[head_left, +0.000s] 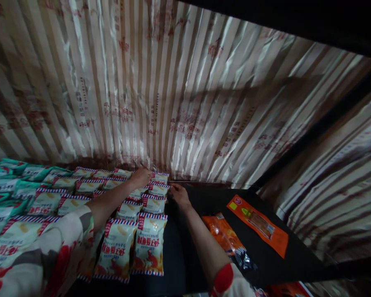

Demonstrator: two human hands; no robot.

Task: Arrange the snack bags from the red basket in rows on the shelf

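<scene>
White snack packets (150, 243) with striped edges and red lettering lie in overlapping rows on a black shelf (176, 264). My left hand (141, 177) reaches across them to the back of the right-hand column, its fingers curled at the left edge of a rear snack packet (159, 178). On the other side of that column is my right hand (179, 194), thumb and fingers pinched together at the right edge of a packet just in front (159, 190). The fingertips of both hands are small and dim.
Green snack packets (1, 185) fill the far left. To the right lie a long orange packet (259, 225) and a shiny orange one (224, 235). Behind stands a pleated, printed foil sheet (185, 103), and a dark post (321, 123) slants at the right.
</scene>
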